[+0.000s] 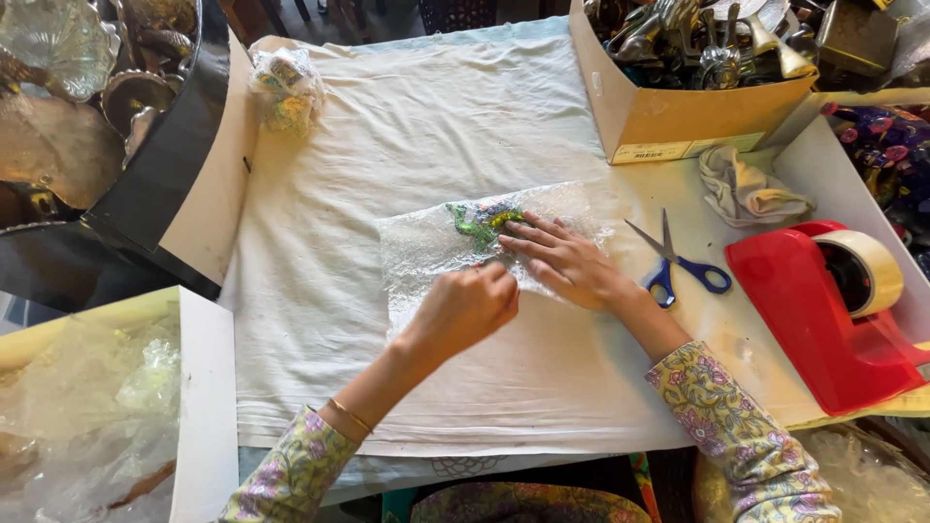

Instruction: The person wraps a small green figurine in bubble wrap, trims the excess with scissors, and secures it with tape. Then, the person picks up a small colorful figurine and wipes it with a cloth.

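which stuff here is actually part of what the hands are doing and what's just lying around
In hand:
- bubble wrap sheet
- small green and yellow ornament
- left hand, closed on the wrap
- right hand, flat on the wrap

Lying about:
- blue-handled scissors
- red tape dispenser
- crumpled cloth
- cardboard box of metalware

Scissors (678,261) between bubble wrap (436,252), tape dispenser (823,310).

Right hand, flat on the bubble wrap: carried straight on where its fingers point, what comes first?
The right hand points up-left; its fingers already touch the small green and yellow figure on the bubble wrap, so that comes first.
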